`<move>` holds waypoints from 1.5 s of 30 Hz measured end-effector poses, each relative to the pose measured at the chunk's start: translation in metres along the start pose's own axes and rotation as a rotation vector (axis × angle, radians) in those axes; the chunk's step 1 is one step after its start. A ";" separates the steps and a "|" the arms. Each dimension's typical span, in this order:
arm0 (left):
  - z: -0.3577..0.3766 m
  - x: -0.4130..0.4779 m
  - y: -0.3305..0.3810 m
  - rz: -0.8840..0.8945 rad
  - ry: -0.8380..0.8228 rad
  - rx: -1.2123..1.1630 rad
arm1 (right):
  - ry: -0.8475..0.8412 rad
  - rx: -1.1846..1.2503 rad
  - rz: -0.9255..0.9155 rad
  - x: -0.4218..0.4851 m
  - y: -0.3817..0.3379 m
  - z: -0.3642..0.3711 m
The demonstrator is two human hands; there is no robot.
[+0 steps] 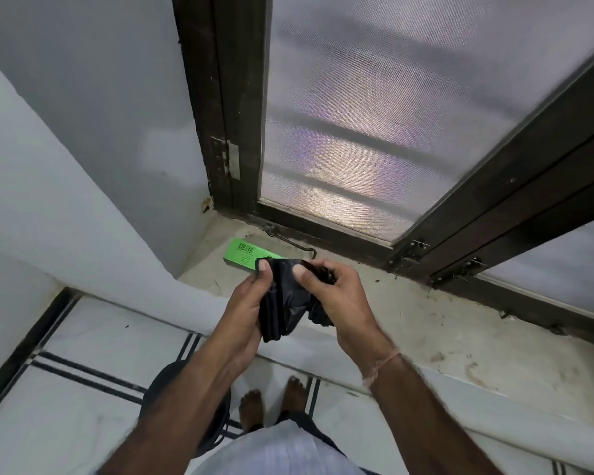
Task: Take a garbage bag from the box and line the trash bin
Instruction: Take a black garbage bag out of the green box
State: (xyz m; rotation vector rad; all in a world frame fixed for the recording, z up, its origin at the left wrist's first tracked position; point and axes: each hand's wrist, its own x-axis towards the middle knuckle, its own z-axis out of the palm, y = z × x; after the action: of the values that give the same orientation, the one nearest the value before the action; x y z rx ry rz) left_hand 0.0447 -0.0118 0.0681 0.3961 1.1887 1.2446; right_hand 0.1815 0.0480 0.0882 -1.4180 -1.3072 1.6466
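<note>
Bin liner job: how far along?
Done: the black bag is out of the green box on the sill. In hand: left hand and right hand both pinch it, folded. Left: unfold it and line the bin by the feet.

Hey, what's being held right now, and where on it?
A folded black garbage bag, pinched near its top edge by the left hand and right hand.

- A thin, pale pinkish thread [382, 366] is tied round the right wrist
- Both forearms [186, 389] are bare as far as the frame's edge
- The thumbnails on the left hand [244, 303] and right hand [336, 296] are short and trimmed
- A pale shirt [278, 452] with fine stripes covers the torso
- Dark trousers [311, 425] show beneath it, above two bare feet [251, 406]
</note>
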 end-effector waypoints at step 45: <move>0.005 0.001 -0.002 -0.005 -0.041 -0.068 | 0.009 0.005 0.030 0.001 0.002 -0.005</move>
State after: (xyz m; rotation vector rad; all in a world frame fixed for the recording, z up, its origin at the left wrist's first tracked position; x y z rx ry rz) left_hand 0.0501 -0.0102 0.0682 0.3667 1.1089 1.2638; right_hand 0.1859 0.0495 0.0858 -1.4472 -1.2810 1.6605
